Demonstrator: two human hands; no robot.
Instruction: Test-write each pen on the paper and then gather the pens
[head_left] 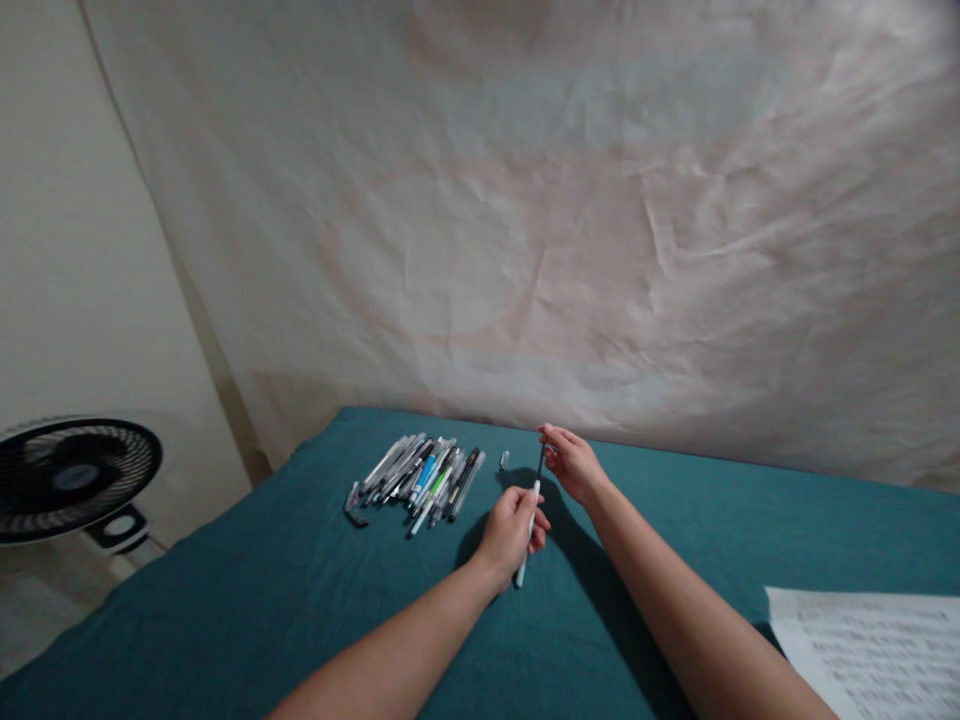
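Note:
My left hand (511,528) is closed around the light barrel of a pen (528,532), which sticks out below my fist. My right hand (571,462) pinches the pen's dark upper end just above the left hand. Both hands hover over a teal cloth-covered surface (300,600). To the left of my hands lies a row of several pens (420,476), side by side. A small pen cap (504,460) lies between that row and my hands.
A sheet of printed paper (870,650) lies at the lower right on the teal cloth. A black fan (71,480) stands off the left edge. A crumpled pale sheet (562,220) hangs behind the surface as a backdrop.

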